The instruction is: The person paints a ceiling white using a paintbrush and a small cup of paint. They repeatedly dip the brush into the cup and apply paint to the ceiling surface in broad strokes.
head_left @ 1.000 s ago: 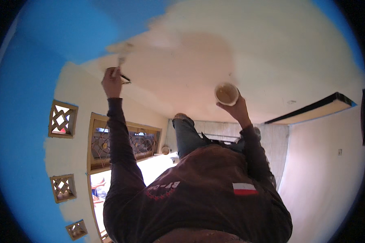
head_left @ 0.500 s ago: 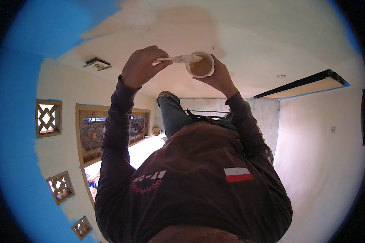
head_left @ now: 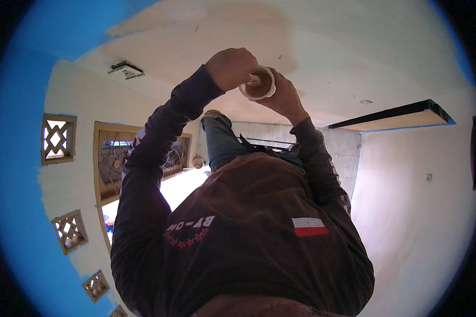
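Note:
My left hand is closed on a paintbrush, whose pale head is down inside a round white cup of tan liquid. The cup is gripped by my right hand, fingers wrapped round its side. Most of the brush handle is hidden by my left hand. Behind both hands spreads a pale painted surface with a pinkish patch and blue areas at the upper left.
A small fixture sits on the pale surface at upper left. A dark-edged ledge juts at right. Patterned openings pierce the blue-and-cream left wall, beside a brown-framed opening with grillework. My legs show beyond my torso.
My left hand has come from the upper left surface to the cup and now has the brush deeper inside it. The cup has moved up and leftward in view.

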### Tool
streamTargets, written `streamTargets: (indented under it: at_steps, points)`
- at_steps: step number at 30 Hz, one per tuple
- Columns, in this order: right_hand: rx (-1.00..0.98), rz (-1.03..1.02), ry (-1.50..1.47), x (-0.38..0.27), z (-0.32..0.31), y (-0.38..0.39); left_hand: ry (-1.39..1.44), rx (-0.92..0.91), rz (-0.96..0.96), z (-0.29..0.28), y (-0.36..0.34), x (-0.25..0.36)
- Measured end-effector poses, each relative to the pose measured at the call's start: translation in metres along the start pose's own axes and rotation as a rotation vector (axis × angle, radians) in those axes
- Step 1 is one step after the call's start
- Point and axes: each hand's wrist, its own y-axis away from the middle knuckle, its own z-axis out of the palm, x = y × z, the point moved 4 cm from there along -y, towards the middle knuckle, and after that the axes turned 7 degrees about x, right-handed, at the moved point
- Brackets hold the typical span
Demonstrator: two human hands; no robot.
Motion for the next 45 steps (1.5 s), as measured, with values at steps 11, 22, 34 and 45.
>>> streamTargets:
  at_steps: [11, 22, 34, 45]
  points:
    - [0.000, -0.006, 0.018, 0.008, 0.000, 0.001, 0.004, -0.048, -0.052, 0.009, -0.007, 0.005]
    - [0.047, 0.030, -0.037, 0.016, -0.006, 0.003, 0.128, -0.023, -0.157, -0.027, 0.019, -0.018]
    - [0.091, 0.040, -0.106, 0.015, -0.010, 0.004, 0.458, 0.023, -0.530, -0.015, 0.056, -0.047]
    - [0.082, 0.030, -0.140, 0.012, -0.010, 0.001, 0.652, 0.102, -0.673, 0.004, 0.085, -0.053]
